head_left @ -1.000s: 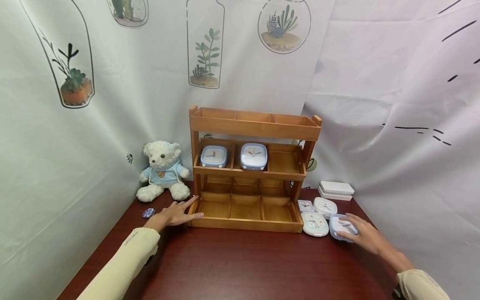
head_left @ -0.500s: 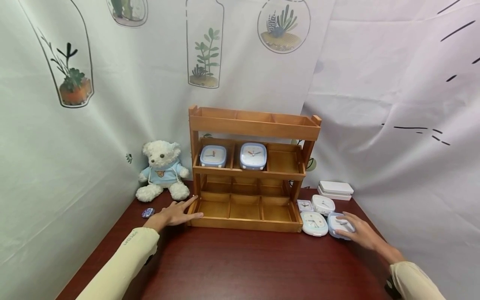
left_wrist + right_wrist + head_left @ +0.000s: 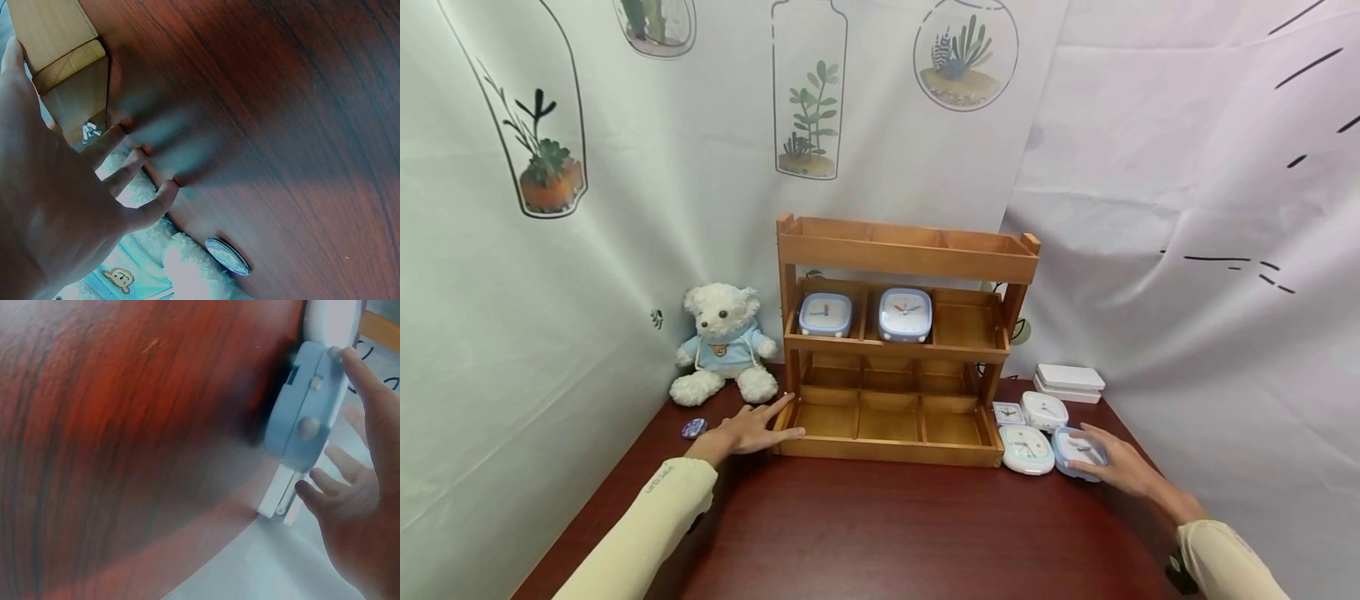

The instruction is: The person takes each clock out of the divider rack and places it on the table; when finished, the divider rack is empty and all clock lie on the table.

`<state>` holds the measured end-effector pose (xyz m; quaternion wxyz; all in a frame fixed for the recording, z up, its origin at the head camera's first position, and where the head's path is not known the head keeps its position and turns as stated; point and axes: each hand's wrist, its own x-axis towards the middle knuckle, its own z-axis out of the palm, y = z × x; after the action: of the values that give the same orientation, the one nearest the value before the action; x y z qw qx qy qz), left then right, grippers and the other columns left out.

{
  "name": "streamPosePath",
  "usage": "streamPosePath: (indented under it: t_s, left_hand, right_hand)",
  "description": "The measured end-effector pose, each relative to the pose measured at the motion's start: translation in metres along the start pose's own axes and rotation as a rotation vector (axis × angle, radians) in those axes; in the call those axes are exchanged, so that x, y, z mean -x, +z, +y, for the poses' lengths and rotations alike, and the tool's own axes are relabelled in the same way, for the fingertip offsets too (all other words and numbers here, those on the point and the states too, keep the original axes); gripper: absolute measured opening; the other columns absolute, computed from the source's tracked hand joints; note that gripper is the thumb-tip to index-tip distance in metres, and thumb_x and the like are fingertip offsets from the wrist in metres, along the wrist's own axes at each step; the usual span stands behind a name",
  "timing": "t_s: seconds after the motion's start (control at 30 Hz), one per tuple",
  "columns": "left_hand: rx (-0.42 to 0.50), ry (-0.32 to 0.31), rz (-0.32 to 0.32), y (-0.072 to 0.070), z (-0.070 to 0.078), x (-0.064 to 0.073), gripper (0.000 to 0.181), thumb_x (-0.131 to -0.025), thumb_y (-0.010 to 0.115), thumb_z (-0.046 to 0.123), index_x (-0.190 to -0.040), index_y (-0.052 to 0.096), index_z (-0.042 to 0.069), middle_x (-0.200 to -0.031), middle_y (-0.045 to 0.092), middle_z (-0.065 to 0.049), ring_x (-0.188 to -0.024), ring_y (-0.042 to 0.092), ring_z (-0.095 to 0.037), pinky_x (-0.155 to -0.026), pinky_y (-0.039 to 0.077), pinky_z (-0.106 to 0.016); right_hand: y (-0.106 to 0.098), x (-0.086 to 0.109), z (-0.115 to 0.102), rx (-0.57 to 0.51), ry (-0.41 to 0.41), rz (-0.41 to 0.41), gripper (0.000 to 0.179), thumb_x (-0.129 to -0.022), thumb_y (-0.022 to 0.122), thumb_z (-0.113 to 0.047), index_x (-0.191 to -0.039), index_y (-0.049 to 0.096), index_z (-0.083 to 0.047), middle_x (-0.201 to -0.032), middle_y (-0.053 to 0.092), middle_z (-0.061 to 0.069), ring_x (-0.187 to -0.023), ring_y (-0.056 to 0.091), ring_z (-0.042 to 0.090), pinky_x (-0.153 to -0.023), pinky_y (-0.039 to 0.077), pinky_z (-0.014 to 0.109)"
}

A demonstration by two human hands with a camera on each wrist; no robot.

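A light-blue alarm clock [image 3: 1077, 454] lies face up on the dark red table at the right. My right hand [image 3: 1116, 464] reaches over it, thumb and forefinger spanning its face to grip it. In the right wrist view my thumb tip is at the clock's edge, close to the small white feet on its blue side [image 3: 303, 403]; the other fingers sit apart from it. My left hand [image 3: 745, 429] rests with spread, straight fingers against the left end of the wooden shelf [image 3: 887, 450]. Two blue-rimmed clocks [image 3: 825, 314] stand in the shelf's middle tier.
Beside the blue clock lie a white oval clock [image 3: 1026, 450], another white clock [image 3: 1045, 410] and a small square one [image 3: 1008, 413]. White boxes [image 3: 1069, 382] are stacked behind. A teddy bear [image 3: 722, 342] sits left of the shelf, near a small round blue item [image 3: 694, 428].
My right hand has shifted the blue alarm clock slightly left, closer to the white clocks, and it has settled flatter. My left hand has stayed put.
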<state>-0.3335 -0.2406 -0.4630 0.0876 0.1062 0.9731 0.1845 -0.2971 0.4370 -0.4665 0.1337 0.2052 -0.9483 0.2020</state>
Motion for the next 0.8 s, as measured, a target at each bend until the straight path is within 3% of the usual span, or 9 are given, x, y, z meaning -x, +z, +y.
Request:
streamPosePath:
  t_s: [0.13,0.3,0.37,0.57,0.8]
  left_hand:
    - [-0.005,-0.002,-0.002,0.0,-0.001,-0.001,0.1,-0.091,0.049,0.082,-0.168,0.022,0.024,-0.162,0.035,-0.028,-0.145,0.026,-0.062,-0.099,0.027,-0.085]
    - [-0.006,-0.004,-0.007,0.0,-0.001,-0.001,0.101,-0.091,0.048,0.083,-0.168,0.021,0.024,-0.162,0.035,-0.027,-0.145,0.026,-0.061,-0.099,0.027,-0.085]
    - [-0.006,-0.004,-0.007,0.001,-0.001,-0.001,0.101,-0.091,0.048,0.083,-0.168,0.022,0.024,-0.162,0.035,-0.027,-0.145,0.027,-0.061,-0.099,0.027,-0.085]
    - [-0.004,0.0,-0.003,0.002,-0.002,-0.001,0.1,-0.091,0.049,0.082,-0.168,0.023,0.024,-0.162,0.036,-0.027,-0.145,0.027,-0.062,-0.099,0.027,-0.085]
    - [-0.001,0.0,-0.012,-0.001,0.001,0.0,0.1,-0.092,0.048,0.082,-0.168,0.021,0.024,-0.163,0.033,-0.027,-0.146,0.023,-0.063,-0.1,0.025,-0.086]
  right_hand:
    - [-0.001,-0.003,-0.004,0.011,-0.034,0.03,0.059,-0.084,0.089,-0.029,-0.131,0.068,0.0,-0.14,0.056,0.034,-0.126,0.054,0.054,-0.094,0.044,0.066]
    - [0.0,-0.008,-0.012,0.037,-0.112,0.084,0.055,-0.082,0.09,-0.026,-0.128,0.07,-0.002,-0.138,0.06,0.029,-0.121,0.059,0.047,-0.09,0.049,0.043]
    - [0.001,-0.01,-0.017,0.046,-0.144,0.097,0.054,-0.082,0.09,-0.025,-0.128,0.07,-0.003,-0.137,0.061,0.028,-0.121,0.06,0.046,-0.09,0.049,0.039]
    - [0.001,-0.022,-0.034,0.017,-0.214,0.104,0.053,-0.084,0.088,-0.021,-0.129,0.069,-0.002,-0.142,0.057,0.03,-0.117,0.064,0.046,-0.085,0.054,0.059]
    - [-0.007,-0.041,-0.063,-0.029,-0.243,0.095,0.057,-0.089,0.085,-0.02,-0.138,0.064,-0.003,-0.145,0.056,0.027,-0.124,0.059,0.047,-0.09,0.052,0.063]
